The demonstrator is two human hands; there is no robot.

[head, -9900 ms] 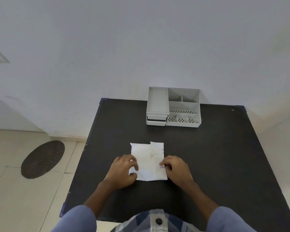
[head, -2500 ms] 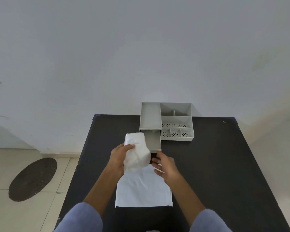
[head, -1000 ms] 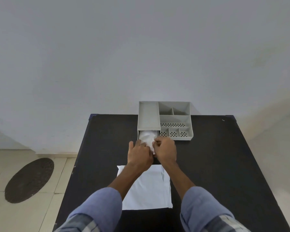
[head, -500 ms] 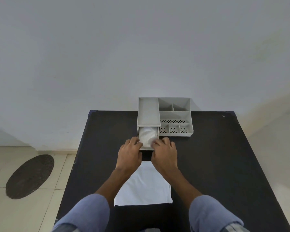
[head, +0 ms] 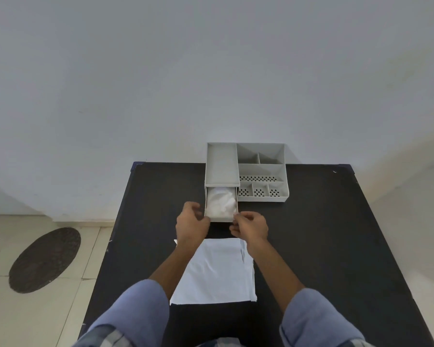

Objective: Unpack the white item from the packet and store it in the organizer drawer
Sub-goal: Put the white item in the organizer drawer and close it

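The crumpled white item (head: 221, 203) lies inside the pulled-out drawer (head: 221, 217) of the grey organizer (head: 246, 169) at the table's far edge. My left hand (head: 191, 223) sits at the drawer's front left corner, fingers curled, touching or nearly touching it. At the front right corner is my right hand (head: 249, 225), fingers loosely bent. Neither hand holds anything that I can see. The flat white packet (head: 218, 271) lies on the black table (head: 323, 246) between my forearms.
The organizer's right half has open compartments (head: 261, 171), some with perforated floors. A wall rises directly behind the table. To the left, tiled floor with a dark oval mat (head: 45, 259).
The white item went from my hands into the drawer. My hands pressed it in, then drew back to the drawer's front corners.
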